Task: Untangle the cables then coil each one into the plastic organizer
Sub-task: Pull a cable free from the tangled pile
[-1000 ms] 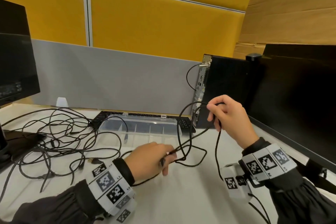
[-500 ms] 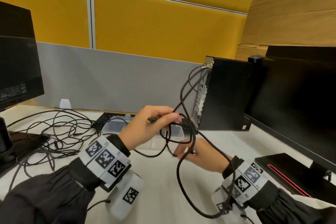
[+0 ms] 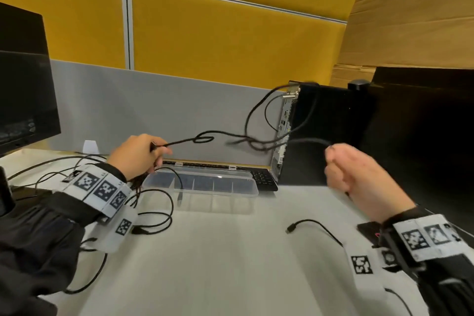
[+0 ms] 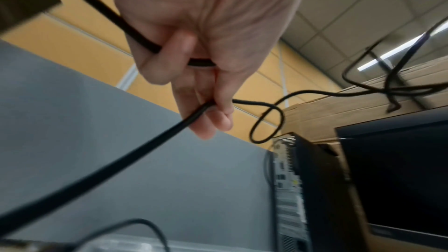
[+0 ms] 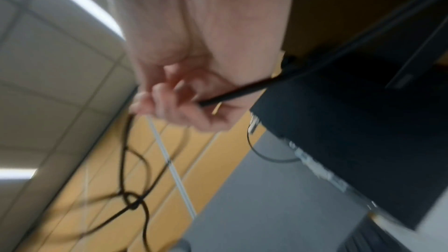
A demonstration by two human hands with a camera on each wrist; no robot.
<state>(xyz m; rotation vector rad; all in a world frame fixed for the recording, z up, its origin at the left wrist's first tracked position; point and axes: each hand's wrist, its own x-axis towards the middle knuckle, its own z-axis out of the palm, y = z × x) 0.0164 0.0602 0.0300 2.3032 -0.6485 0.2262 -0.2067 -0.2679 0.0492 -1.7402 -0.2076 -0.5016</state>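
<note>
The white bench carries, at its right, a large dark monitor with a black desktop computer standing upright beside it, and another monitor at the left edge. In front of the grey partition lies a black keyboard, and just before it the clear plastic organizer, lid open, with one thin cable end drooping into a left compartment. A heap of loose black cables spreads over the bench's left side, partly under the left sleeve. Both hands are raised above the bench and well apart, and a black cable stretches in the air between them, with a small loop near the left hand and a blurred tangle towards the computer. The left hand has its fingers curled round the cable, pinching it against the thumb. The right hand is closed in a fist, its fingers wrapped round the cable's other stretch. A separate cable plug lies on the bench by the right wrist.
</note>
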